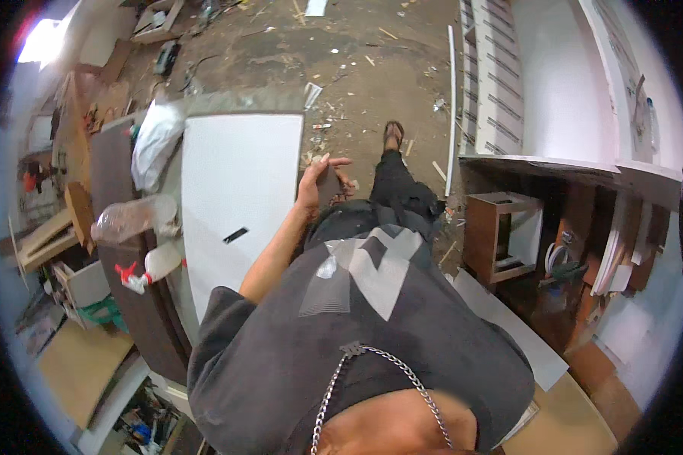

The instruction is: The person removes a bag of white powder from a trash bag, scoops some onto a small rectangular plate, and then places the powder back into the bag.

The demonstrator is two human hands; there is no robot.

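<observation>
My left hand (320, 184) is beside my left hip, just past the right edge of a white panel (240, 163). Its fingers are apart, one pointing right and others bent lower down. The palm is in shadow, and I make out nothing held in it. On the panel, near my left forearm, lies a small flat black piece (235, 235). My right hand does not show; my right arm is hidden behind my dark shirt.
Left of the panel are a clear plastic bottle (133, 218), a white spray bottle with a red trigger (155, 265) and a white bag (158, 144). Wood scraps litter the floor (372, 76). At right stand a white cabinet carcass (558, 83) and a small brown box frame (482, 239).
</observation>
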